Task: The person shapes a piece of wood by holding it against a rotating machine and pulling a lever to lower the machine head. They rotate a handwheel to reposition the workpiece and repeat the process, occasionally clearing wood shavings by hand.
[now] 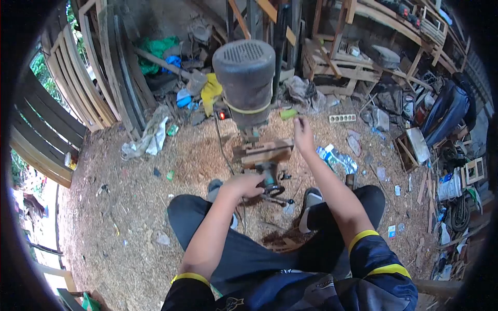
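A machine with a large dark cylindrical motor (244, 83) stands upright before me. Below it, a wooden piece (267, 153) lies across the machine's table, above a green column with a handwheel (274, 189). My left hand (248, 186) is beside the column, near the handwheel; its fingertips are partly hidden. Off the right end of the wooden piece, my right hand (303, 133) is raised with its fingers drawn together. A yellow-green object (288, 113) shows just beyond those fingertips; whether they touch it is unclear.
Wood shavings cover the ground (140, 207). A power strip (342, 118) and crumpled plastic (337, 158) lie to the right. Wooden frames (78, 78) lean at the left. A cable (220, 142) hangs beside the machine, near a red light (222, 115).
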### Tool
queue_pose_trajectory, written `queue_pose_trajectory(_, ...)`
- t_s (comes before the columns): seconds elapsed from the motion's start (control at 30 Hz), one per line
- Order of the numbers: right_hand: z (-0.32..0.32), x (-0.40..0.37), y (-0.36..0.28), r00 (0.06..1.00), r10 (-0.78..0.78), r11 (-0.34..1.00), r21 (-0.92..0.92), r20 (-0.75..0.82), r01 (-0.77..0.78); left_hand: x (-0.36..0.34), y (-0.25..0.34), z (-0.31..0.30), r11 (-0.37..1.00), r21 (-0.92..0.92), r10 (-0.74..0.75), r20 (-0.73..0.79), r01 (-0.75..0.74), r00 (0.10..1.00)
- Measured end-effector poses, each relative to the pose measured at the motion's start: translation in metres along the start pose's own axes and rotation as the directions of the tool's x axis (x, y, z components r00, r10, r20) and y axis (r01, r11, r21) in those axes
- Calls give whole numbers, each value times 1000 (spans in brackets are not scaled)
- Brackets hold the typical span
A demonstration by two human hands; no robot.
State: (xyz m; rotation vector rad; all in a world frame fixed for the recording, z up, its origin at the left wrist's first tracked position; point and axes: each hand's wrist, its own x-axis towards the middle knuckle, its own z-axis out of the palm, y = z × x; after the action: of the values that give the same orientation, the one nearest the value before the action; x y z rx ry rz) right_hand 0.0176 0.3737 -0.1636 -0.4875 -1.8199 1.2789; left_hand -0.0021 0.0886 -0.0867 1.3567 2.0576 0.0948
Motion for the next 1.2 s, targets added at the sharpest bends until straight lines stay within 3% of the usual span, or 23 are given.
queue_pose_trajectory(0.17, 8, 112, -174, 961, -272, 937, 215, -40, 274, 1, -5, -1, 987, -44, 146, -131, -153, 981)
queue_pose_trajectory(0.2, 12, 133, -202, 941, -338, 895, 297, -31, 331, 1, -6, 2, 973, -58, 205, -227, -223, 952)
queue_pose_trajectory(0.27, 23, 171, -247, 964, -266, 888, 387, -8, 248, -4, 4, -7, 945, -47, 298, -288, -324, 910)
queue_pose_trajectory(0.33, 36, 211, -281, 965, -263, 851, 471, 1, 232, -4, 9, -14, 954, 42, 297, -233, -295, 926)
queue_pose_trajectory(0.37, 48, 233, -288, 963, -269, 859, 447, -19, 249, 2, 5, -7, 936, 65, 348, -331, -346, 877)
queue_pose_trajectory(0.4, 54, 243, -297, 928, -369, 861, 356, -53, 363, 18, -7, 9, 928, 98, 370, -373, -360, 851)
queue_pose_trajectory(0.43, 57, 243, -303, 947, -306, 880, 409, 100, 241, 17, -6, 11, 910, 119, 409, -418, -397, 811)
queue_pose_trajectory(0.47, 58, 237, -306, 937, -240, 891, 441, 254, 109, 14, -3, 10, 891, 141, 446, -456, -432, 770)
queue_pose_trajectory(0.57, 37, 208, -324, 859, -209, 792, 596, 467, -131, 4, 11, -1, 910, 113, 412, -362, -399, 836)
queue_pose_trajectory(0.67, 23, 185, -318, 886, -219, 750, 652, 408, -115, 12, 12, 0, 869, 313, 491, -456, -382, 743)
queue_pose_trajectory(0.73, 15, 159, -317, 923, -229, 798, 602, 309, -4, 11, 12, -6, 875, 239, 476, -575, -420, 665)
queue_pose_trajectory(0.8, 6, 136, -302, 895, -326, 739, 673, 303, 41, -3, 26, -17, 886, 236, 444, -686, -400, 577)
queue_pose_trajectory(0.87, -3, 104, -299, 906, -324, 741, 668, 272, 65, -14, 33, -23, 902, 214, 387, -785, -375, 483)
queue_pose_trajectory(0.97, -18, 59, -273, 892, -398, 733, 660, 214, 168, -22, 39, -29, 931, 233, 328, -869, -280, 371)
queue_pose_trajectory(1.07, -33, 4, -243, 872, -464, 710, 653, 154, 262, -21, 35, -25, 914, 130, 252, -924, -385, 286)
queue_pose_trajectory(1.1, -38, -14, -236, 854, -501, 702, 643, 139, 307, -11, 22, -21, 916, 233, 312, -925, -327, 216)
queue_pose_trajectory(1.13, -44, -28, -231, 835, -534, 695, 631, 131, 345, -15, 20, -21, 915, 217, 289, -941, -340, 175)
queue_pose_trajectory(1.2, -57, -39, -221, 814, -529, 750, 581, 239, 317, -20, 18, -24, 916, 172, 220, -971, -363, 96)
